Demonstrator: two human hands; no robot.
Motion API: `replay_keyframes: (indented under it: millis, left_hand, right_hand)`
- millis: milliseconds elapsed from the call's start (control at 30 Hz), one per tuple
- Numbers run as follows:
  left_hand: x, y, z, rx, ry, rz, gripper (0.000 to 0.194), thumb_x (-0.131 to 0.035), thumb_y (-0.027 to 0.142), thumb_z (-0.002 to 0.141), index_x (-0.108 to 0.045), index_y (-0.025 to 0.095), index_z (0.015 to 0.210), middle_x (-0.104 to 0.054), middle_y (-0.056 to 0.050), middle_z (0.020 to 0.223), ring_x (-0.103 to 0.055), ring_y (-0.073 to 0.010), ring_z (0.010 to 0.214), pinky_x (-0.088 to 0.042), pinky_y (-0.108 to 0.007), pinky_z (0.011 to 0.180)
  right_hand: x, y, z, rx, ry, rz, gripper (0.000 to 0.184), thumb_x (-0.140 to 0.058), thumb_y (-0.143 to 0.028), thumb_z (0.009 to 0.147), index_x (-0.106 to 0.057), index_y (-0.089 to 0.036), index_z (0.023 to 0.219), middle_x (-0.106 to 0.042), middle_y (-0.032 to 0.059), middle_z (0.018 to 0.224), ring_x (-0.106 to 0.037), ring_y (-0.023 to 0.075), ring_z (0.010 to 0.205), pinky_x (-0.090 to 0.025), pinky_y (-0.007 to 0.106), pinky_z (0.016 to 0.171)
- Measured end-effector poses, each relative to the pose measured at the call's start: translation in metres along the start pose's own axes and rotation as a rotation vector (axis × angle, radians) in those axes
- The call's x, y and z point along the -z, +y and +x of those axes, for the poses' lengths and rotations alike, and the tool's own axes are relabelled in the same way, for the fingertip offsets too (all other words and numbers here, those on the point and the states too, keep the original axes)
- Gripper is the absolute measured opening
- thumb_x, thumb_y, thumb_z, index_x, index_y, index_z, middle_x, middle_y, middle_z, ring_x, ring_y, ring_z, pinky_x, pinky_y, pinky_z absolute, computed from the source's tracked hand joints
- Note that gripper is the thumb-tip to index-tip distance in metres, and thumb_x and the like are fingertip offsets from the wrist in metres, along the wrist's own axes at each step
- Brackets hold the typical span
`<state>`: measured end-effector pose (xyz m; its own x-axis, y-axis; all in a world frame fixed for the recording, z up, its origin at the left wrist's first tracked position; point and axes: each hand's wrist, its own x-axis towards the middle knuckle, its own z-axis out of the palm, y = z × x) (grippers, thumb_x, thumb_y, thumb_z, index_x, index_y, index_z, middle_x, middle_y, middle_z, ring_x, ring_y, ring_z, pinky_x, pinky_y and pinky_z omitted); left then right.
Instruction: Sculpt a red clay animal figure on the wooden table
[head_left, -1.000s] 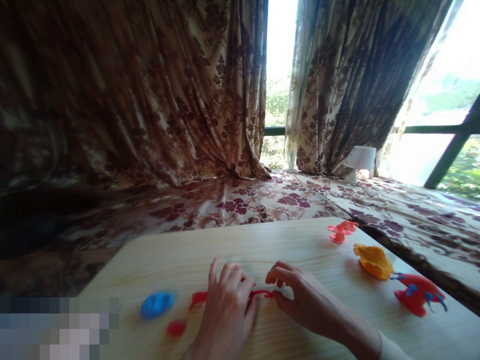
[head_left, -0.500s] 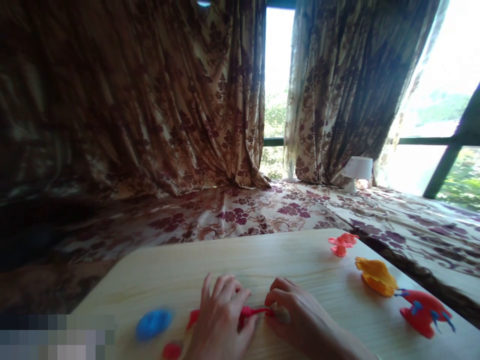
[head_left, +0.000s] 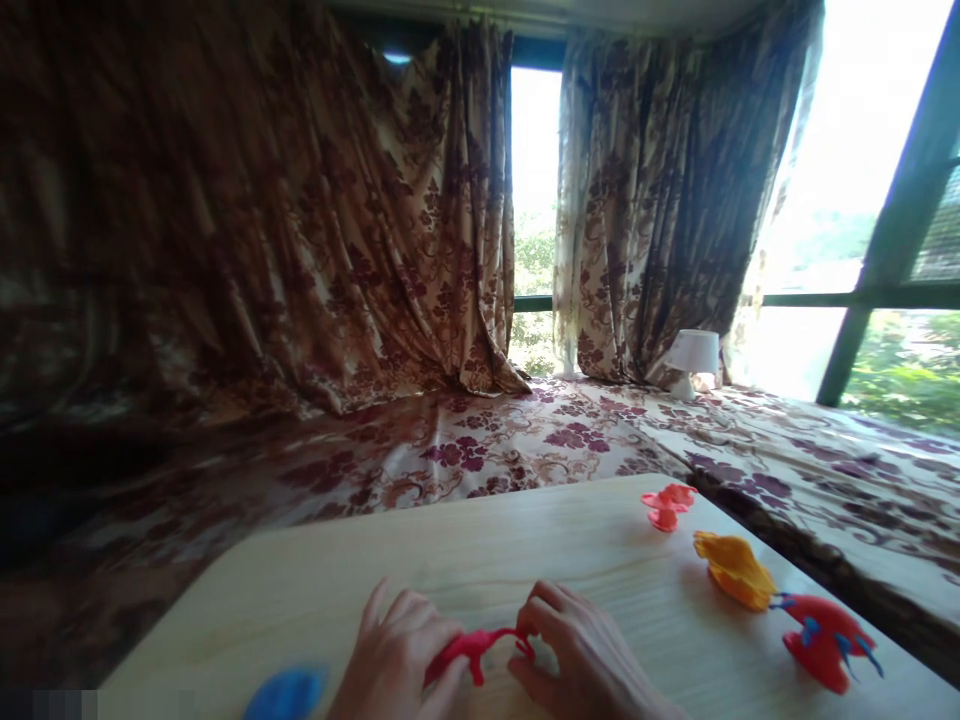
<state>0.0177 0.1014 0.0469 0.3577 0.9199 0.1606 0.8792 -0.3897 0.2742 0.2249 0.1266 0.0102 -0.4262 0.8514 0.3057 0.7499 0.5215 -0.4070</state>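
Observation:
A red piece of what looks like modelling clay [head_left: 474, 648], with a thick body, a short stub below and a thin drawn-out end, stretches between my two hands just over the table. My left hand [head_left: 405, 650] is closed round its thick end, hiding part of it. My right hand [head_left: 581, 645] pinches the thin end between thumb and fingertips, where a small red bit hangs. Left of my left hand lies a blue disc [head_left: 286, 694], blurred and cut off by the lower edge.
Along the right side of the pale wooden table [head_left: 420, 550] stand a coral-pink figure [head_left: 666, 506], a yellow-orange figure [head_left: 735, 570] and a red figure with blue parts [head_left: 829, 640]. Beyond are flower-patterned cloth [head_left: 517, 450], curtains [head_left: 420, 250] and a white lamp [head_left: 696, 352].
The view has tilted upward, so the table sits lower and the small red disc is out of sight. More of the red clay's body and thin end shows between my hands.

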Motion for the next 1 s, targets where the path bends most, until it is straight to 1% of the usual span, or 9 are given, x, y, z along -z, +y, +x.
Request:
replay_keyframes:
  millis: [100, 200, 333, 433, 533, 633, 733, 900, 1000]
  left_hand:
    - [-0.005, -0.006, 0.002, -0.030, 0.088, -0.017, 0.015, -0.055, 0.026, 0.083, -0.070, 0.028, 0.085, -0.071, 0.001, 0.080, -0.064, -0.0205, 0.086, -0.036, -0.052, 0.099]
    - [-0.007, -0.005, 0.002, -0.044, 0.103, -0.051, 0.016, -0.054, 0.028, 0.084, -0.071, 0.027, 0.084, -0.071, 0.000, 0.078, -0.065, -0.0197, 0.085, -0.042, -0.044, 0.094]
    - [-0.003, 0.002, 0.001, -0.006, 0.086, -0.128, 0.020, -0.053, 0.031, 0.085, -0.072, 0.026, 0.081, -0.072, 0.000, 0.077, -0.065, -0.0198, 0.083, -0.045, -0.042, 0.092]
    - [0.000, 0.005, 0.000, 0.027, 0.102, -0.208, 0.020, -0.054, 0.031, 0.084, -0.073, 0.027, 0.081, -0.072, 0.000, 0.076, -0.066, -0.0189, 0.081, -0.045, -0.042, 0.095]
    - [0.000, 0.006, -0.001, 0.064, 0.168, -0.333, 0.019, -0.056, 0.030, 0.081, -0.075, 0.029, 0.078, -0.071, 0.001, 0.073, -0.066, -0.0173, 0.078, -0.051, -0.034, 0.087]
    - [-0.004, 0.008, -0.002, 0.165, 0.215, -0.486, 0.019, -0.057, 0.031, 0.078, -0.075, 0.027, 0.073, -0.069, 0.000, 0.072, -0.065, -0.0161, 0.074, -0.055, -0.021, 0.062]
    - [-0.008, 0.011, -0.003, 0.318, 0.166, -0.614, 0.023, -0.055, 0.038, 0.077, -0.075, 0.026, 0.077, -0.067, -0.002, 0.080, -0.063, -0.0150, 0.069, -0.049, -0.016, 0.043]
    - [-0.011, 0.013, -0.003, 0.462, 0.099, -0.714, 0.031, -0.055, 0.045, 0.076, -0.072, 0.021, 0.085, -0.064, -0.005, 0.090, -0.064, -0.0195, 0.082, -0.050, -0.017, 0.041]
    - [-0.008, 0.011, -0.002, 0.445, 0.078, -0.724, 0.030, -0.052, 0.044, 0.078, -0.071, 0.021, 0.083, -0.065, -0.003, 0.086, -0.065, -0.0161, 0.072, -0.051, -0.017, 0.042]
  right_hand:
    - [0.005, 0.001, 0.000, 0.021, 0.072, 0.024, 0.007, -0.063, -0.017, 0.080, -0.064, -0.022, 0.085, -0.066, 0.0012, 0.084, -0.062, 0.0161, 0.077, -0.044, 0.023, 0.068]
    - [0.011, 0.002, -0.001, 0.033, 0.149, 0.047, 0.013, -0.062, -0.018, 0.082, -0.063, -0.022, 0.095, -0.066, 0.0022, 0.088, -0.063, 0.0170, 0.078, -0.046, 0.026, 0.070]
    - [0.017, 0.002, -0.001, 0.081, 0.202, 0.093, 0.005, -0.058, -0.019, 0.087, -0.062, -0.021, 0.089, -0.064, 0.0020, 0.083, -0.062, 0.0164, 0.074, -0.046, 0.026, 0.067]
    - [0.020, 0.002, -0.001, 0.139, 0.226, 0.173, 0.011, -0.053, -0.021, 0.091, -0.064, -0.021, 0.087, -0.063, 0.0024, 0.084, -0.061, 0.0149, 0.075, -0.046, 0.025, 0.068]
    - [0.022, 0.001, -0.001, 0.168, 0.265, 0.297, 0.016, -0.052, -0.023, 0.093, -0.067, -0.022, 0.090, -0.061, 0.0034, 0.086, -0.060, 0.0146, 0.077, -0.046, 0.024, 0.069]
    - [0.022, 0.001, 0.001, 0.118, 0.299, 0.447, 0.018, -0.053, -0.025, 0.092, -0.069, -0.021, 0.088, -0.062, 0.0026, 0.078, -0.059, 0.0141, 0.070, -0.046, 0.023, 0.063]
    - [0.022, 0.000, 0.003, 0.033, 0.346, 0.563, 0.019, -0.055, -0.030, 0.090, -0.070, -0.020, 0.083, -0.064, 0.0021, 0.074, -0.059, 0.0141, 0.066, -0.047, 0.022, 0.060]
    - [0.029, -0.003, 0.005, -0.110, 0.379, 0.783, 0.026, -0.058, -0.041, 0.086, -0.070, -0.018, 0.081, -0.066, 0.0026, 0.072, -0.061, 0.0149, 0.063, -0.050, 0.021, 0.057]
    - [0.032, -0.002, 0.007, -0.171, 0.374, 0.853, 0.032, -0.061, -0.047, 0.082, -0.070, -0.017, 0.079, -0.066, 0.0032, 0.070, -0.061, 0.0153, 0.062, -0.051, 0.021, 0.056]
